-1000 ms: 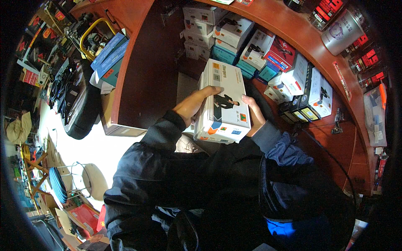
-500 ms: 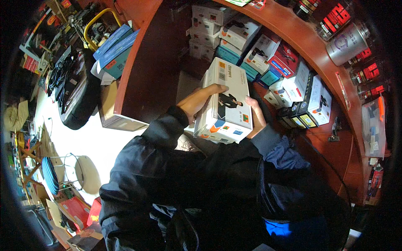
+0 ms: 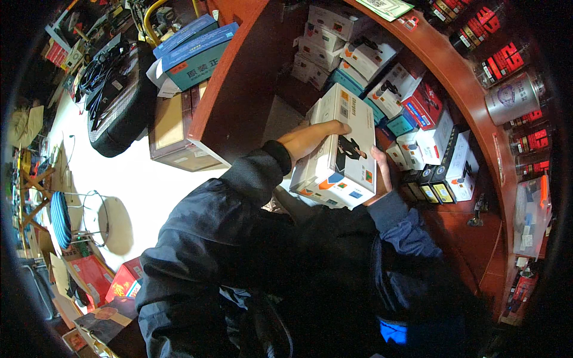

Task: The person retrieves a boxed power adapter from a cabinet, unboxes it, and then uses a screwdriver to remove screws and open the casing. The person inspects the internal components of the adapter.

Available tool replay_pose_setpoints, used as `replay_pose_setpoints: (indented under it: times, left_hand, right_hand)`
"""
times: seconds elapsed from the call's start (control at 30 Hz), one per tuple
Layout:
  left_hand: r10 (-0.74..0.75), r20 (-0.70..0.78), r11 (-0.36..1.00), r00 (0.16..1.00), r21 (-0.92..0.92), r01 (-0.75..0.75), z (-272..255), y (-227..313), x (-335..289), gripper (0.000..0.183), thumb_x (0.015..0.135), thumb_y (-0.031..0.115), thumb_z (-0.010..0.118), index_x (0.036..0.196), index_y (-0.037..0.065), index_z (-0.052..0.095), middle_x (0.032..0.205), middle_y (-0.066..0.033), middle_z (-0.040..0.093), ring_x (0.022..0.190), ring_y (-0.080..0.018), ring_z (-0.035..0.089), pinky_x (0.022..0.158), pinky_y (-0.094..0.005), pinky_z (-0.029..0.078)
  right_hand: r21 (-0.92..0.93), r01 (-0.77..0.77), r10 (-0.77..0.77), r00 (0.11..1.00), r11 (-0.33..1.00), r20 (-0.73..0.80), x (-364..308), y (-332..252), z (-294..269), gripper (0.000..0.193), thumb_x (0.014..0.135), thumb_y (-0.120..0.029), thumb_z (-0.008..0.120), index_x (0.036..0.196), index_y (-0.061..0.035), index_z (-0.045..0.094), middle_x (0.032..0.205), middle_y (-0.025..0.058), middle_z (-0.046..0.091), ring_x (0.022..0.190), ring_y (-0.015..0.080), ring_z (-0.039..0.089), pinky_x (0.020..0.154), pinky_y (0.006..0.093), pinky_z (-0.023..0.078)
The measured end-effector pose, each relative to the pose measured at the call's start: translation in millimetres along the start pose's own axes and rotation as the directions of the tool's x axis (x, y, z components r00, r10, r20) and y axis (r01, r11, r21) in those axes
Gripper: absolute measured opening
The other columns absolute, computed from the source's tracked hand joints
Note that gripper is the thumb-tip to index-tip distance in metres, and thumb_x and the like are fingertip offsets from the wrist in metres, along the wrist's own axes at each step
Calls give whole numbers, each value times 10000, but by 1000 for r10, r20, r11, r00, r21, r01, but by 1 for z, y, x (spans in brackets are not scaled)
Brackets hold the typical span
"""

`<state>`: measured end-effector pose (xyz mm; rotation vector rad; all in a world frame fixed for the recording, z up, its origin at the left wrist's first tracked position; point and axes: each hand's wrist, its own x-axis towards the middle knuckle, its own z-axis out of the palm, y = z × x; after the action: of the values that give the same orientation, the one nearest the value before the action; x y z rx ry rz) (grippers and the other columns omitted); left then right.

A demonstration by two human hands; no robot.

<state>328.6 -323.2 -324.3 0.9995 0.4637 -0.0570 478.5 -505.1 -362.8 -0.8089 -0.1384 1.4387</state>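
Note:
A white printed cardboard box point(image 3: 357, 128) with a dark-suited figure on its face is held in front of me, tilted. Closed on its left side is my left hand point(image 3: 313, 140), its thumb lying over the printed face. My right hand point(image 3: 382, 173) grips the opposite lower side, fingers mostly hidden behind it. Whether a second box lies under this one, I cannot tell. Just beyond it, similar white boxes point(image 3: 373, 53) are stacked on the shelf point(image 3: 239, 89) of a reddish-brown counter. A red box point(image 3: 424, 106) and some black-sided boxes point(image 3: 439, 179) stand to the right.
The curved counter edge point(image 3: 441, 53) arches over the shelf, with dark jars point(image 3: 501, 62) and a silver canister point(image 3: 513, 98) on top. At left are blue boxes point(image 3: 197, 51), a black chair with cables point(image 3: 122, 101), a striped stool point(image 3: 60, 218) and a red box point(image 3: 126, 279).
The view has swung slightly left, so the shelf and its surroundings sit further right and lower. Both hands still hold the white box in nearly the same pose.

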Motion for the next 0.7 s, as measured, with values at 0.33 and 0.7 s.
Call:
replay_pose_setpoints:
  times: [0.33,0.7]
  left_hand:
    - [46,-62,998,997,34,-44,4,4,1,650,946,421,678,1438,17,547,1154,-143,765,877,-203,777,839,-337,634]
    - [20,-12,999,1000,43,-19,-4,-16,16,623,968,354,662,1457,-4,514,1204,-180,747,960,-223,779,855,-348,646]
  right_hand:
    - [-234,104,-115,993,967,-33,22,-17,-8,788,992,-616,542,1545,-66,428,1446,173,561,1313,328,563,1099,499,480]
    - [-359,301,-433,816,883,-382,203,-151,-27,996,927,-546,740,1619,-31,243,1464,382,435,1363,464,503,1145,503,446]
